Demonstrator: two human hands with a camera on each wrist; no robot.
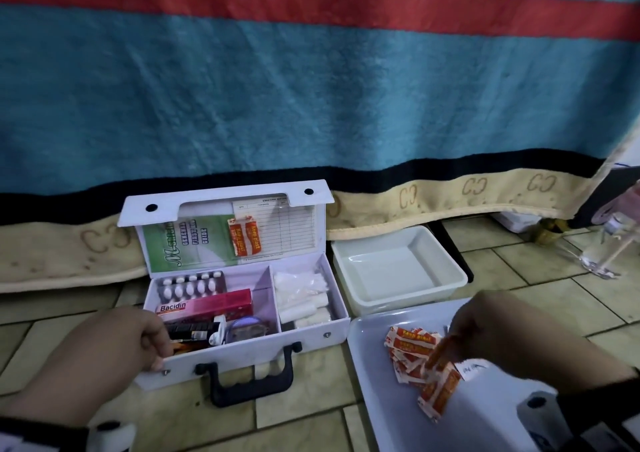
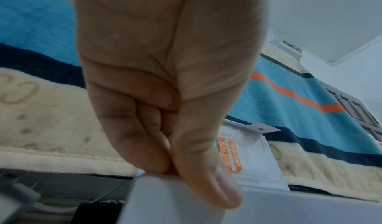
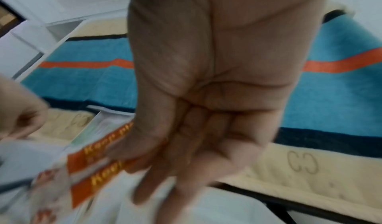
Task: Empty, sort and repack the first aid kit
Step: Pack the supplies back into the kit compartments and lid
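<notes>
The white first aid kit lies on the tiled floor with its lid up. My left hand grips its front left corner, thumb on the outer wall. Inside are a blister pack, a pink Bacidin box and white gauze rolls. Two orange plasters sit in the lid. My right hand pinches a strip of orange plasters over the near white tray, beside a pile of plasters. In the right wrist view the strip is blurred under the thumb.
A second white tray, holding nothing, stands behind the near one, right of the kit. A striped blue blanket hangs down behind everything. A clear glass with a stick in it stands at the far right.
</notes>
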